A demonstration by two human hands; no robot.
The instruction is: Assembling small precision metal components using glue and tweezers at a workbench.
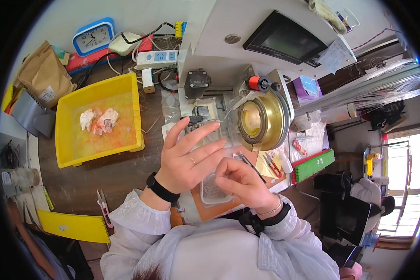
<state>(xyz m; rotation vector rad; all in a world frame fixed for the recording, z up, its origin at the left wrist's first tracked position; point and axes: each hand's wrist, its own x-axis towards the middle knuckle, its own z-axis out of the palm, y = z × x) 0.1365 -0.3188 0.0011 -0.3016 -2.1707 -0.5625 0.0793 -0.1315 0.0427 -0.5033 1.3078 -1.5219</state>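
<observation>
My left hand is raised in front of the machine, palm down, with its fingers stretched out and spread. Close beside it on the right is my right hand, its fingers curled in toward the thumb; whatever they may pinch is too small to see. Just beyond my hands stands a machine with a round brass-coloured drum and a red-and-black knob above it. Under my hands lies a clear plastic box, partly covered by them. Small metal parts of the machine show behind my left fingertips.
A yellow tray holding crumpled tissue stands left. Red-handled snips and a green strip lie right. Scissors lie near a yellow strip. Pale fine strands extend at right. A dark screen is mounted above.
</observation>
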